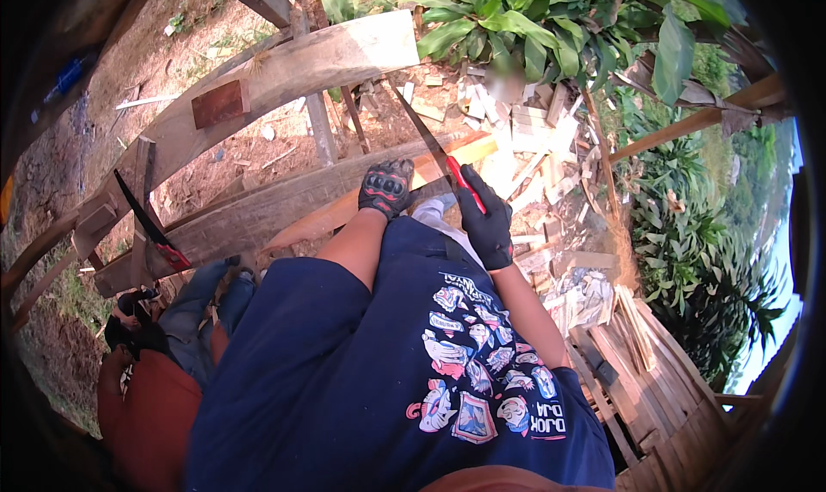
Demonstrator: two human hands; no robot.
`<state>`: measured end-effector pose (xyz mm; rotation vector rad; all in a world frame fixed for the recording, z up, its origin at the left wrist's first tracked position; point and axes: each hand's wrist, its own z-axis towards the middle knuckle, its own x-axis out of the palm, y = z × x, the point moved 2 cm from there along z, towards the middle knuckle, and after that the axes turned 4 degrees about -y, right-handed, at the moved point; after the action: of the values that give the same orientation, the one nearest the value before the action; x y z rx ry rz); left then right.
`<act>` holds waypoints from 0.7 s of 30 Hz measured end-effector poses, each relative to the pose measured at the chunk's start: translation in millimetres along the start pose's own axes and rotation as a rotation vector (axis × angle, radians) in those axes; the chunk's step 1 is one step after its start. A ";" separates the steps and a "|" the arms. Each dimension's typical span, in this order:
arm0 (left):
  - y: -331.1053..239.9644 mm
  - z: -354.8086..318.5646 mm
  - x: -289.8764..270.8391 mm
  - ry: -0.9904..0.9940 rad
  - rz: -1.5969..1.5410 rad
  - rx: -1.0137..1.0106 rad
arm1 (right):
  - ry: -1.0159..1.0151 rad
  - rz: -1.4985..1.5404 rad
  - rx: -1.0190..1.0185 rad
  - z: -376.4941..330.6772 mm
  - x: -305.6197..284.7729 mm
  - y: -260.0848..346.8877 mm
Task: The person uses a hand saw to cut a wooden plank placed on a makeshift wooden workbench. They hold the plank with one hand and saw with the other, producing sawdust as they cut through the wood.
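Note:
My right hand (487, 225), in a black glove, is closed around the red handle of a hand saw (424, 131). The saw's dark blade points away and to the left, over the far part of a reddish-brown wooden plank (323, 220). I cannot tell if its teeth touch the wood. My left hand (387, 188), in a black glove with red-trimmed knuckle guards, lies over the plank with its fingers bent round it. Beyond the plank runs a long grey timber beam (258, 187).
At left a co-worker in a red-orange top (159, 415) sits by another red-handled saw (146, 217). A wide raised board (318, 58) crosses the far side. Wood offcuts (533, 131) litter the ground. Stacked planks (654, 389) lie at right, beside leafy plants (680, 251).

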<state>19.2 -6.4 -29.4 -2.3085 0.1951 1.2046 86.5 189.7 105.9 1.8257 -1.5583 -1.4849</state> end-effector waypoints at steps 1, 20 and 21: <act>1.1 -0.4 3.3 -0.011 0.009 0.006 | 0.007 0.001 0.008 -0.8 -0.8 -0.8; 3.2 4.0 6.4 -0.073 -0.042 0.031 | 0.130 -0.178 -0.122 -36.0 -31.7 19.8; 5.4 4.0 8.8 -0.077 -0.032 0.040 | 0.155 -0.219 -0.173 -41.8 -39.7 21.3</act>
<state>19.7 -7.9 -40.3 -2.2181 0.1529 1.2600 115.5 201.2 158.9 2.0057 -1.1520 -1.4769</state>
